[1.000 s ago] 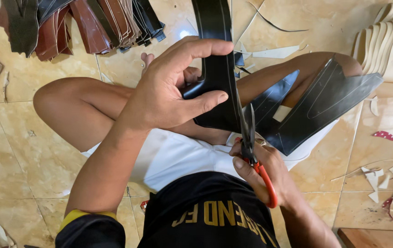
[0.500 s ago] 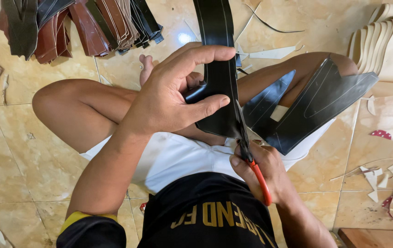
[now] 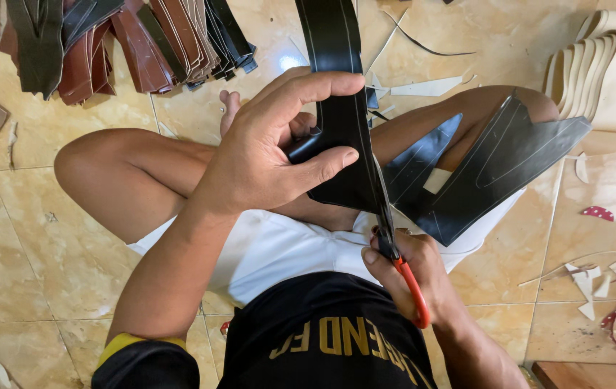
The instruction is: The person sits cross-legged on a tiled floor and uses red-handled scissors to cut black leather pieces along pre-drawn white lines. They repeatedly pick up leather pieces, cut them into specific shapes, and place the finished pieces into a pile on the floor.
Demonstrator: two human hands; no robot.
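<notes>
I sit cross-legged on a tiled floor. My left hand (image 3: 272, 155) pinches a long black leather strip (image 3: 337, 65) that runs up out of the frame. My right hand (image 3: 409, 270) grips red-handled scissors (image 3: 402, 266), whose blades point upward along the strip's right edge. A wide piece of black leather with marked lines (image 3: 495, 169) lies across my right knee, joined to the strip near the blades.
A pile of cut brown and black leather pieces (image 3: 128, 43) lies at the top left. Cream curved pieces (image 3: 610, 65) are stacked at the top right. Pale offcuts and scraps (image 3: 596, 277) litter the beige tiles on the right.
The scissors have moved upward along the strip's right edge, and my right hand has risen a little with them. My left hand keeps its hold.
</notes>
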